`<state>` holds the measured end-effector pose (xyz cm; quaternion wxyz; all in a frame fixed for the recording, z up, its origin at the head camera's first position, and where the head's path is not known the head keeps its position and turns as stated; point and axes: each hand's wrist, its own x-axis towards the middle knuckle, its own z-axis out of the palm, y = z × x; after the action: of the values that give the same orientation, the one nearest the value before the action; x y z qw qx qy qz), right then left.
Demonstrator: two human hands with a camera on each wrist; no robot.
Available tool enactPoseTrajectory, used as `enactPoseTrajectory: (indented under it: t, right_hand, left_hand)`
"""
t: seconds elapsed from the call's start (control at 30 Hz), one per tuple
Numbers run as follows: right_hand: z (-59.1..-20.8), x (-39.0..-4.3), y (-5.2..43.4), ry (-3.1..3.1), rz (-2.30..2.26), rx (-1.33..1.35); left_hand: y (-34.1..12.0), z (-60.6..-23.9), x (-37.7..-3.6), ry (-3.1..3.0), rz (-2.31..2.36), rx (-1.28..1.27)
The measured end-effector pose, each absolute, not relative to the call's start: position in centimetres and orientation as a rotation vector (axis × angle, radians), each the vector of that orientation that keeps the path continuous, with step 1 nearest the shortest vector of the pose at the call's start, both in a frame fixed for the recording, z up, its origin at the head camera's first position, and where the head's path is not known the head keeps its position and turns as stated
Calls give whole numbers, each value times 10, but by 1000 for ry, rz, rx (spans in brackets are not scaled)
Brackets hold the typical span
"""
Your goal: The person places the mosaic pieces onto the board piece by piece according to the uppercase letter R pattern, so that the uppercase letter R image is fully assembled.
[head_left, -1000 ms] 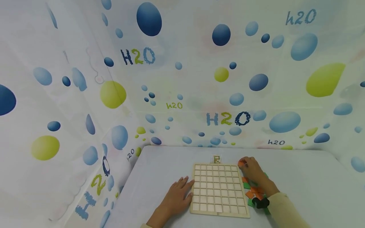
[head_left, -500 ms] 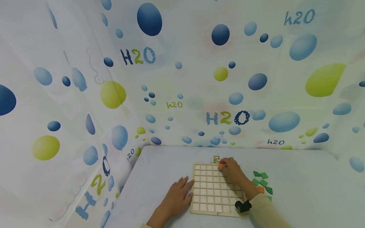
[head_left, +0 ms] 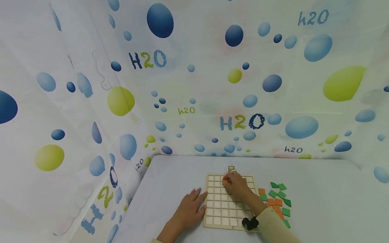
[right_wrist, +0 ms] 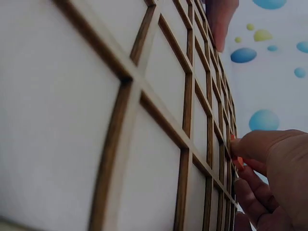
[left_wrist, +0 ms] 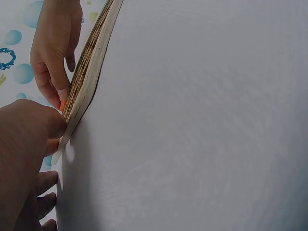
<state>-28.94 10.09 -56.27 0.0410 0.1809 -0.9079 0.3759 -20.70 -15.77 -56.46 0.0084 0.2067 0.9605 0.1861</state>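
Here the right hand [head_left: 237,185] fingers pinch an orange tile [head_left: 225,182] against the grid board [head_left: 218,216]; left hand [head_left: 189,208] fingers rest flat.

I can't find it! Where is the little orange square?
In the head view, the orange tile is pinched in the right hand, over the wooden grid board near its far edge.

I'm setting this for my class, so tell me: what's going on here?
A person sits at a table with a wooden grid board. The right hand pinches an orange tile over the board's far cells. The left hand lies flat against the board's left edge. Loose green and orange tiles lie right of the board, and a small pattern card lies beyond it.
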Motion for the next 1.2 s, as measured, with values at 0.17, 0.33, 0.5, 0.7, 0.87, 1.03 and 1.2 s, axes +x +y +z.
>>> enactPoseTrajectory:
  t: [0.17,0.33,0.5,0.7,0.87,1.03,1.2]
  right_hand:
    - [-566,-289,97,-2776,1109,573]
    - [-567,-288,97,-2761,1066,597]
    - [-564,-287,97,-2788,1050,587]
    - [-562,-286,98,-2775,1031,607]
    - [-563,-287,100,-2749,972,648]
    - [-563,-288,104,-2741,947,679]
    - [-557,-284,115,-2777,944,725]
  left_hand:
    - [-158,-564,-207,2995,606,655]
    - [-158,-564,-207,2998,608,653]
    - [-158,-564,-207,3001,619,654]
    - [-158,-566,-207,3005,623,650]
    - [-155,-566,-207,3005,627,639]
    - [-153,-566,-209,3000,630,635]
    - [-151,-565,-210,2995,634,626]
